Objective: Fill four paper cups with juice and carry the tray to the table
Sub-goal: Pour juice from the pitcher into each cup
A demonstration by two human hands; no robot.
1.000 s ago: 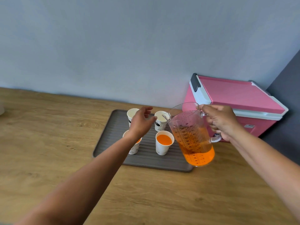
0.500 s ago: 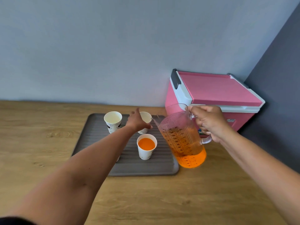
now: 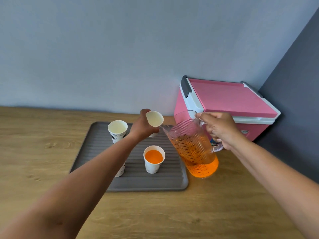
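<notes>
Over wooden counter (image 3: 51, 152) mid-frame, grips tilted empty paper cup (image 3: 154, 118) in left hand (image 3: 143, 129), juice pitcher (image 3: 195, 149) handle in right hand (image 3: 220, 130); mid-filling, likely needs spout over rim.

No legible txt, pitcher scale (image 3: 190, 149) incl.

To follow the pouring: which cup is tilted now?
The empty cup gripped by the left hand, next to the pitcher spout. The others stand upright on the tray.
</notes>
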